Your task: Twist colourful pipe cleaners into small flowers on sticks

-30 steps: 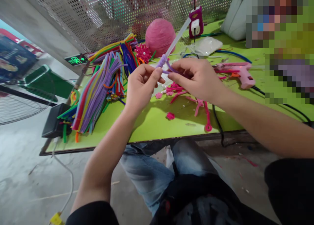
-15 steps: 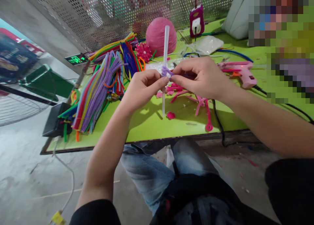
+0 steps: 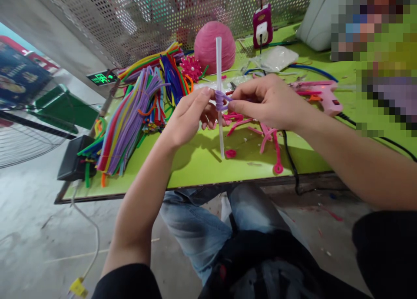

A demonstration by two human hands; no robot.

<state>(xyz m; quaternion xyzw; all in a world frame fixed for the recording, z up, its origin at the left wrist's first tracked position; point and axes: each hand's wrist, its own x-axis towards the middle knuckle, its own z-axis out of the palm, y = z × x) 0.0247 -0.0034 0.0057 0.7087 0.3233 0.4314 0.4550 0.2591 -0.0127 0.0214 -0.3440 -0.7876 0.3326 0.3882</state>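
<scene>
A translucent white stick (image 3: 219, 64), like a hot-glue stick, stands nearly upright above the table. Around its middle a purple pipe cleaner (image 3: 220, 101) is wound in several turns. My right hand (image 3: 263, 101) pinches the loose end of that pipe cleaner between thumb and fingers, just right of the coil. On the coil's other side is my left hand (image 3: 192, 114), its fingers apart and the tips beside or lightly touching the coil. Below the stick lies a small pink coiled piece (image 3: 231, 154), with pink pipe cleaner pieces (image 3: 267, 138) under my right hand.
Bundled coloured pipe cleaners (image 3: 125, 121) cover the table's left side. Behind the stick sit a pink ball (image 3: 215, 47) and a pink pipe-cleaner flower (image 3: 191, 68). A pink glue gun (image 3: 321, 97) with a black cable lies to the right. A black box (image 3: 74, 157) sits at the left corner.
My left fingers have loosened from their pinch and shifted left, so the purple coil shows more fully. The stick's lower end has swung slightly right. My right hand still pinches the pipe cleaner.
</scene>
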